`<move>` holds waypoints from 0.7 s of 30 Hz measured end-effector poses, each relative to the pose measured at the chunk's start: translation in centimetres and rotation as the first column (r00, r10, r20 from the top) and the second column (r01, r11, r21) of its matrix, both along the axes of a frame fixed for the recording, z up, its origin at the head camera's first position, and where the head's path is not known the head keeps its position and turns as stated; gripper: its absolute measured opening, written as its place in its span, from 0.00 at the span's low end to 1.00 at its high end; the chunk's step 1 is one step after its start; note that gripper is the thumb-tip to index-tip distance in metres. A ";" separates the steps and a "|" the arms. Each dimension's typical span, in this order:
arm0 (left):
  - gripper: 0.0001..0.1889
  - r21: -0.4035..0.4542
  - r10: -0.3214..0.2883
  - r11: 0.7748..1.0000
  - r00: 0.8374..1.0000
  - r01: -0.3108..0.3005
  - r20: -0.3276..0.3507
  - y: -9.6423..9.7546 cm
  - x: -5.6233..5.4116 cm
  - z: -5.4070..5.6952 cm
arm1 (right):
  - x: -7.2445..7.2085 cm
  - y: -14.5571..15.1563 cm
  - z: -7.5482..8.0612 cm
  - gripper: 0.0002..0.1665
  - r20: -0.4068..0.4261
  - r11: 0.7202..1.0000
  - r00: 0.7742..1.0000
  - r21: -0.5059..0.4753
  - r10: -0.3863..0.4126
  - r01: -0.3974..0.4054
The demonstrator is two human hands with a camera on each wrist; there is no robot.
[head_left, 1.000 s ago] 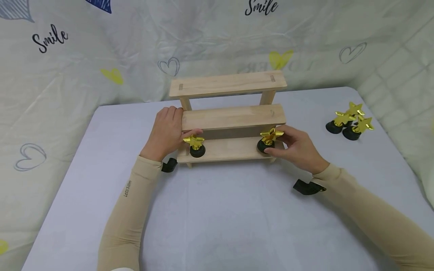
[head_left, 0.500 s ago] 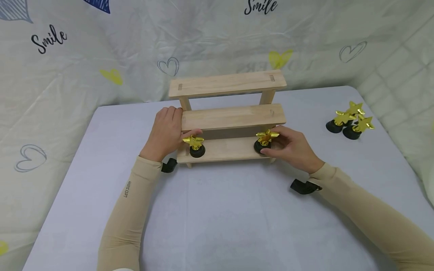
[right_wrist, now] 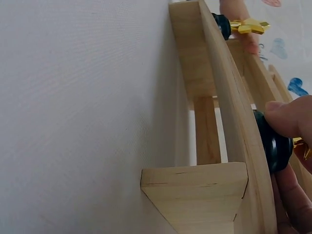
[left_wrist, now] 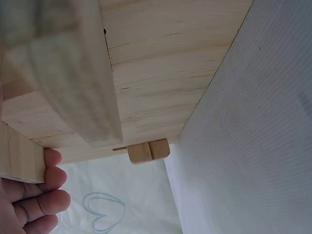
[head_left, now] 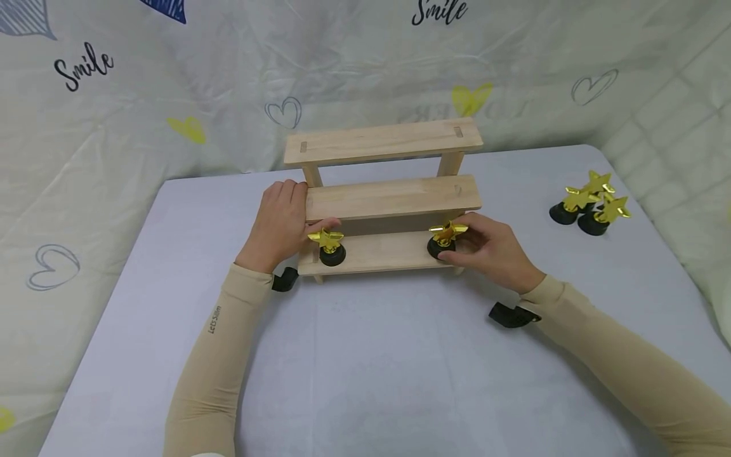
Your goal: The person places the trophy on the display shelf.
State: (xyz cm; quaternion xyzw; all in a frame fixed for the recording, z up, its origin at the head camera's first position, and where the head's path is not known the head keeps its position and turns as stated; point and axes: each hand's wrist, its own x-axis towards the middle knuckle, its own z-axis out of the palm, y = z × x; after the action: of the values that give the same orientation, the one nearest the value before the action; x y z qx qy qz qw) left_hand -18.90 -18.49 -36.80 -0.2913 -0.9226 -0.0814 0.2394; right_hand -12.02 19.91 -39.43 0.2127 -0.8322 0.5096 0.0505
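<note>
A three-tier wooden shelf stands on the white table. My left hand grips its left side by the middle tier; in the left wrist view the fingertips curl around a wooden edge. On the bottom tier, near its right end, my right hand pinches the black base of a gold star trophy. The right wrist view shows thumb and fingers about that dark round base, which sits right at the board. Another star trophy stands at the left end of the same tier, close to my left thumb.
Several more gold star trophies with black bases stand grouped at the table's right side. The white table extends in front of the shelf. Behind it hangs a pale printed cloth. A black wrist strap piece hangs under the right wrist.
My right hand has shifted slightly left along the bottom tier with the star trophy, then stayed nearly still. My left hand and the shelf have held their place.
</note>
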 end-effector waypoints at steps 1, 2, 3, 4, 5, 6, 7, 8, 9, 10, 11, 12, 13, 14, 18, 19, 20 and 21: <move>0.44 0.000 -0.001 1.000 1.000 0.001 0.002 0.0 0.0 0.0 | 0.0 0.0 0.0 0.25 -0.002 1.000 1.000 -0.001 0.000 0.000; 0.46 0.001 -0.001 1.000 1.000 0.001 0.005 0.0 0.0 0.0 | 0.0 0.0 0.0 0.25 -0.006 1.000 1.000 0.001 0.000 0.000; 0.47 0.000 0.000 1.000 1.000 0.000 0.007 0.0 0.0 0.0 | 0.0 0.0 0.0 0.25 -0.013 1.000 1.000 0.007 0.000 0.000; 0.48 -0.001 0.001 1.000 1.000 -0.001 0.009 0.0 0.0 0.0 | 0.0 0.0 0.0 0.24 -0.022 1.000 1.000 0.016 -0.002 0.002; 0.48 -0.004 0.003 1.000 1.000 -0.003 0.012 0.0 0.1 0.0 | 0.0 0.1 0.0 0.24 -0.032 1.000 0.999 0.022 -0.003 0.003; 0.48 -0.003 0.003 1.000 1.000 -0.003 0.013 0.0 0.0 0.0 | 0.0 0.1 0.0 0.24 -0.044 1.000 0.999 0.030 -0.004 0.005; 0.47 -0.003 0.004 1.000 1.000 -0.004 0.015 0.0 0.0 0.1 | 0.0 0.1 0.0 0.24 -0.050 0.999 0.999 0.035 -0.005 0.007; 0.46 -0.005 0.004 1.000 1.000 -0.004 0.016 0.0 0.0 0.1 | 0.0 0.2 -0.1 0.24 -0.059 0.999 0.998 0.042 -0.005 0.007; 0.46 -0.007 0.004 1.000 1.000 -0.004 0.016 -0.1 0.0 0.1 | 0.0 0.2 -0.1 0.24 -0.067 0.999 0.998 0.049 -0.006 0.009; 0.46 -0.008 0.005 1.000 1.000 -0.005 0.014 0.0 0.1 0.1 | 0.0 0.2 -0.1 0.24 -0.072 0.998 0.997 0.056 -0.006 0.010; 0.47 -0.007 0.006 1.000 1.000 -0.006 0.012 0.0 0.1 0.0 | -0.1 0.2 -0.1 0.24 -0.075 0.998 0.997 0.059 -0.003 0.007; 0.48 -0.006 0.007 1.000 1.000 -0.007 0.011 0.0 0.0 0.0 | -0.1 0.2 -0.1 0.24 -0.077 0.998 0.997 0.064 -0.001 0.006; 0.50 -0.007 0.010 1.000 1.000 -0.010 0.011 0.0 0.1 0.0 | -0.1 0.3 -0.1 0.24 -0.076 0.998 0.997 0.067 0.001 0.004; 0.52 -0.008 0.013 1.000 1.000 -0.013 0.011 0.0 0.1 0.0 | -0.1 0.3 -0.1 0.24 -0.077 0.997 0.997 0.072 0.001 0.004; 0.54 -0.006 0.020 1.000 1.000 -0.020 0.016 0.1 0.1 0.1 | -0.2 0.3 -0.2 0.24 -0.076 0.997 0.997 0.074 0.002 0.004; 0.55 -0.006 0.018 1.000 1.000 -0.018 0.016 0.1 0.1 0.1 | -0.2 0.4 -0.2 0.24 -0.075 0.997 0.997 0.072 0.001 0.005; 0.54 -0.005 0.016 1.000 1.000 -0.016 0.014 0.1 0.1 0.1 | -0.2 0.4 -0.2 0.24 -0.073 0.998 0.997 0.069 0.000 0.005; 0.54 -0.004 0.014 1.000 1.000 -0.014 0.014 0.1 0.1 0.1 | -0.2 0.4 -0.2 0.24 -0.069 0.998 0.998 0.067 0.000 0.005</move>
State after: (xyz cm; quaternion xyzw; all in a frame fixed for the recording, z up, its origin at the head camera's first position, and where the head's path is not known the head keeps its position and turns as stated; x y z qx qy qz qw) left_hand -18.78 -18.41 -36.70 -0.2849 -0.9264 -0.0798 0.2329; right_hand -12.21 20.30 -39.62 0.2309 -0.8467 0.4738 0.0728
